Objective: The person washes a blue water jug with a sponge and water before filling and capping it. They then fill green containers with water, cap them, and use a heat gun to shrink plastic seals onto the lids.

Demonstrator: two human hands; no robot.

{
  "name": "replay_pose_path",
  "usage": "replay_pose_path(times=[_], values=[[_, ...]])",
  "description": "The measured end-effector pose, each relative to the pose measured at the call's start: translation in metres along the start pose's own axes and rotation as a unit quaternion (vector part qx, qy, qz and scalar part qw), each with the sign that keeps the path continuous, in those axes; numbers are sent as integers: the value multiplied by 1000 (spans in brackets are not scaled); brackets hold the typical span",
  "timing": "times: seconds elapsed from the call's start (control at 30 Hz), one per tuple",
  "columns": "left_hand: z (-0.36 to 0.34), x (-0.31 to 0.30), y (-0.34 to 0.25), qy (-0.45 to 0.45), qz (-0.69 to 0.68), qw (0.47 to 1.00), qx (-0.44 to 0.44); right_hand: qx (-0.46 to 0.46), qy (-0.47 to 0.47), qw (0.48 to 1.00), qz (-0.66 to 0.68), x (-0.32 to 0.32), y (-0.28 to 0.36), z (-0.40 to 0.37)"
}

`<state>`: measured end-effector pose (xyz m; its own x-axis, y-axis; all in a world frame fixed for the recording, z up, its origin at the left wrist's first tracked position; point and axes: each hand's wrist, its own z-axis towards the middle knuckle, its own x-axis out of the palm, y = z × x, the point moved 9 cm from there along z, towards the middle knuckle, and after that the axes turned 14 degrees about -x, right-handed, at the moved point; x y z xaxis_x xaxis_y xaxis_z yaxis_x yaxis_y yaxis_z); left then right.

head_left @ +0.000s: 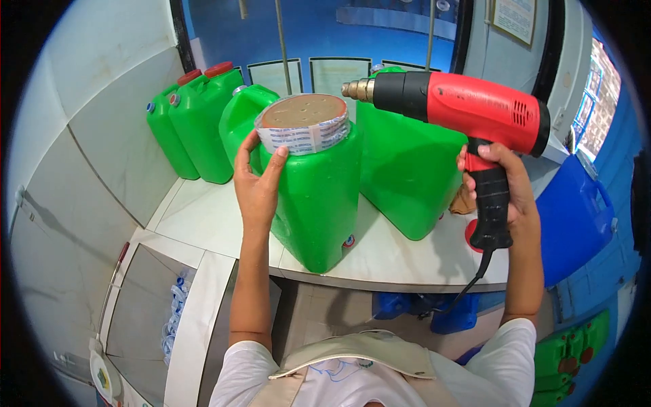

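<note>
My right hand point(512, 180) is closed around the black handle of a red and black heat gun point(481, 108). The gun's metal nozzle points left, just right of the printed clear shrink band point(308, 138) and apart from it. That band sits around the wide brown-topped cap point(303, 110) of a green water jug point(315, 200), which stands upright on the counter. With the thumb in front and fingers partly hidden behind, my left hand point(260, 176) grips the band's left side. A small tap point(348, 241) shows low on the jug.
More green jugs point(217, 129) stand at the back left, and another point(413, 163) is right of the middle jug on the white counter point(400, 264). A blue container point(573, 217) is at right. The gun's cord point(468, 288) drops past the counter edge. Several clear-blue caps point(175, 312) lie in a bin.
</note>
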<state>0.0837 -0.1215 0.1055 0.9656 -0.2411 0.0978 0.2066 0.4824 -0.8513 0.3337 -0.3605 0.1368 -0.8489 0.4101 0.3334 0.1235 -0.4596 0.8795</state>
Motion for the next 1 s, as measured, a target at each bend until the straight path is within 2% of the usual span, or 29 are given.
replay_pose_path(times=[0.2, 0.27, 0.5, 0.7, 1.0], values=[[-1, -4, 2, -29, 27, 999, 5, -20, 21, 995, -92, 35, 27, 32], [-4, -3, -4, -33, 80, 996, 21, -14, 44, 990, -132, 48, 31, 39], [-9, -5, -10, -63, 112, 989, 66, 2, 91, 978, -188, 93, 35, 47], [-14, -3, -9, -70, 131, 987, 65, -16, 103, 963, -247, 116, 46, 35], [-14, -2, -6, -72, 126, 988, 51, -37, 134, 960, -241, 118, 67, -8]])
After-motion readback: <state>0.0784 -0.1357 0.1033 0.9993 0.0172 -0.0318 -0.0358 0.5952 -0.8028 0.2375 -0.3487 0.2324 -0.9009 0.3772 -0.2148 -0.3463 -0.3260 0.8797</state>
